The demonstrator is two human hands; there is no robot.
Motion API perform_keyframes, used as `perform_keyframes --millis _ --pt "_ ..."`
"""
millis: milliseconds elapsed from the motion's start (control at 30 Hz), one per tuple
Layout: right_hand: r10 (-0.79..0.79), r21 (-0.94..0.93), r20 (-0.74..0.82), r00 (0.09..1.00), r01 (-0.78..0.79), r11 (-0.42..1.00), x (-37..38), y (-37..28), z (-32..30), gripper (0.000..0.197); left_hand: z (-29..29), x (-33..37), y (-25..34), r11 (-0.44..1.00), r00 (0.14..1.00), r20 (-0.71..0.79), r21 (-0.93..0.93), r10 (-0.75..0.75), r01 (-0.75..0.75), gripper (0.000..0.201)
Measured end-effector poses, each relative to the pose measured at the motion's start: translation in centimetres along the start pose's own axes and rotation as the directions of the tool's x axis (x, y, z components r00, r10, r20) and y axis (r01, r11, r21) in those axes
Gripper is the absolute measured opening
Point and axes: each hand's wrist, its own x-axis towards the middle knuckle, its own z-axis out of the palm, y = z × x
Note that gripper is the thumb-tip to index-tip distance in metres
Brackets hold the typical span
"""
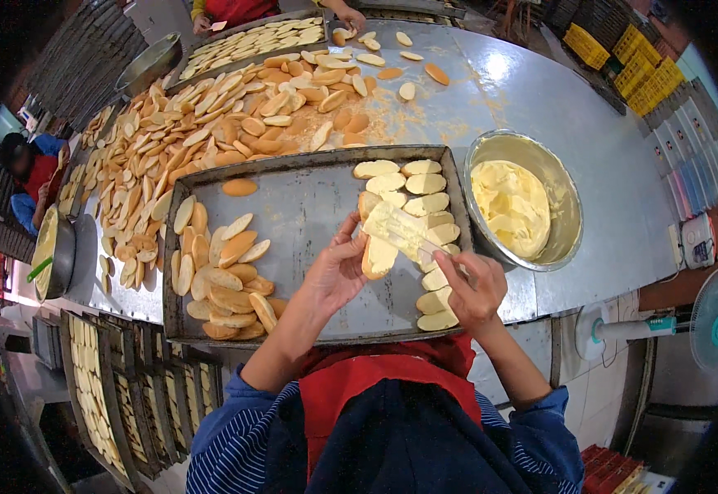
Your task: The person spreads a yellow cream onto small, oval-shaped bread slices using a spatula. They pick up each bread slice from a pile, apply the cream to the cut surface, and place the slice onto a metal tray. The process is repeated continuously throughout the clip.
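Note:
My left hand (336,272) is closed around an oval bread slice (372,262), its cut face up and partly coated in pale yellow cream. A flat, translucent spreading scraper (402,232), smeared with cream, lies across the slice. My right hand (472,290) pinches the scraper's near end. Both hands are above a dark-rimmed metal baking tray (293,161). Cream-topped slices (426,204) line the tray's right side in two columns. Plain bread slices (231,300) are heaped at its left. To the right stands a steel bowl (571,239) of yellow cream (507,206).
A large pile of bread slices (235,115) covers the metal table (614,189) beyond the tray. Another filled tray (252,49) is at the far side, near a co-worker's hand (347,16). A second person (33,169) works at the left. Racked trays (95,387) stand lower left.

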Motion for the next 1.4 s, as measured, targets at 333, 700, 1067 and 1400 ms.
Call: perform_keyframes --millis 333,700,1067,1400 --pt "0.27 0.172 0.058 0.961 -0.276 0.946 3.1 1.3 0.5 0.055 -0.1 -0.5 1.0 0.946 0.99 -0.051 0.305 0.133 -0.112 0.058" --pt "0.224 0.301 0.362 0.905 -0.341 0.891 1.4 -0.3 -4.8 0.054 -2.2 1.1 2.6 0.802 0.979 -0.058 0.583 0.197 -0.127 0.062" --pt "0.617 0.362 0.225 0.754 -0.653 0.665 -0.6 1.7 -5.6 0.036 -7.9 8.5 2.0 0.268 0.812 -0.26 0.854 -0.523 0.446 0.054" --pt "0.711 0.34 0.223 0.667 -0.737 0.585 -2.7 2.3 -6.1 0.032 -8.1 7.2 1.7 -0.025 0.961 -0.051 0.999 -0.273 0.045 0.042"
